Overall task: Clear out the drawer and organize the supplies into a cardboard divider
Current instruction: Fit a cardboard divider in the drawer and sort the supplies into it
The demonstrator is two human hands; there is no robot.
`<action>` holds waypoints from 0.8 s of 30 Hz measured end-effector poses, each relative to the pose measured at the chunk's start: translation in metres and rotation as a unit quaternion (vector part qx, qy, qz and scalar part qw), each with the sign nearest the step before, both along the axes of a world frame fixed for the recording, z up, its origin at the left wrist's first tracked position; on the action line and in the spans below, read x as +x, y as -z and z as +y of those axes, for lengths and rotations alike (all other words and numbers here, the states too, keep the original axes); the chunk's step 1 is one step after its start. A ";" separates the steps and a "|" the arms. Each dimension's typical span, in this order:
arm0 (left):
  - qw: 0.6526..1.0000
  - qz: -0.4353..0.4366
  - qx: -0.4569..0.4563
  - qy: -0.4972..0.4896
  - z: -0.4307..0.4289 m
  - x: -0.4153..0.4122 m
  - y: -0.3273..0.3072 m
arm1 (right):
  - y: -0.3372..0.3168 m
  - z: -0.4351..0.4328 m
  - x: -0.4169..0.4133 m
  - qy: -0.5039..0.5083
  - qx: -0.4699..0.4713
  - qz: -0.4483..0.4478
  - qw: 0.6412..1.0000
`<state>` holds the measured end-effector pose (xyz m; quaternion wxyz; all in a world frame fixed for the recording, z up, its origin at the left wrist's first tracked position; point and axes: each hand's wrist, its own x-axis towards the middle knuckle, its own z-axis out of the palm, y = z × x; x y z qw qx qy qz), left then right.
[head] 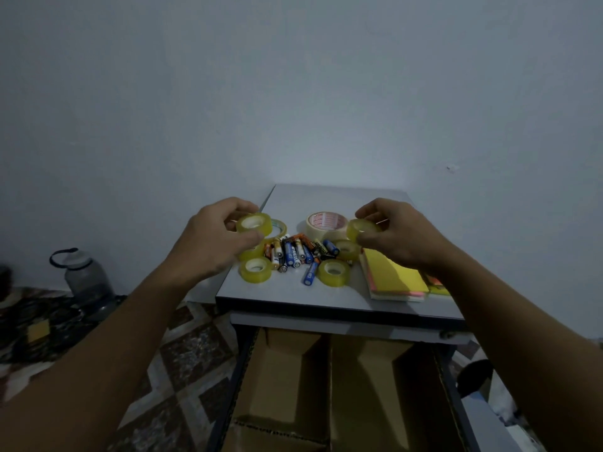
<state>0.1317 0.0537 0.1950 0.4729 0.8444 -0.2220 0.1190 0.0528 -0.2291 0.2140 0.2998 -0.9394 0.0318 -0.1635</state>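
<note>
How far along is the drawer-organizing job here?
Done: supplies lie out on the tabletop; the cardboard divider sits in the drawer, visible compartments empty. In hand: the left hand and right hand each hold a clear tape roll. Left: batteries, other rolls and sticky notes await sorting.

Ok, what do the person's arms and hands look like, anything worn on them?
Both are bare. The left hand and right hand wear no gloves, and no ring, watch or bracelet shows. The left forearm and right forearm are uncovered to the frame's edge, no sleeve in view. Dim light hides any small marks.
</note>
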 end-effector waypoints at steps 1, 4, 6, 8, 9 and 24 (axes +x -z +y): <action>1.000 0.000 -0.003 0.007 -0.001 -0.009 -0.001 | -0.001 0.001 -0.010 0.002 0.004 -0.006 1.000; 1.000 0.010 -0.011 0.028 -0.004 -0.036 -0.001 | -0.001 0.001 -0.041 0.006 0.011 -0.016 1.000; 0.999 0.020 -0.017 0.038 -0.008 -0.054 0.003 | 0.002 0.000 -0.063 0.009 0.017 -0.013 1.000; 0.998 0.027 -0.016 0.048 -0.014 -0.072 0.010 | 0.008 -0.003 -0.084 0.015 0.016 -0.013 1.000; 0.998 0.031 -0.014 0.055 -0.018 -0.081 0.014 | 0.013 -0.004 -0.094 0.021 0.012 -0.014 1.000; 0.958 0.185 0.113 0.186 -0.119 -0.141 0.134 | 0.062 -0.038 -0.161 0.055 0.054 0.000 0.997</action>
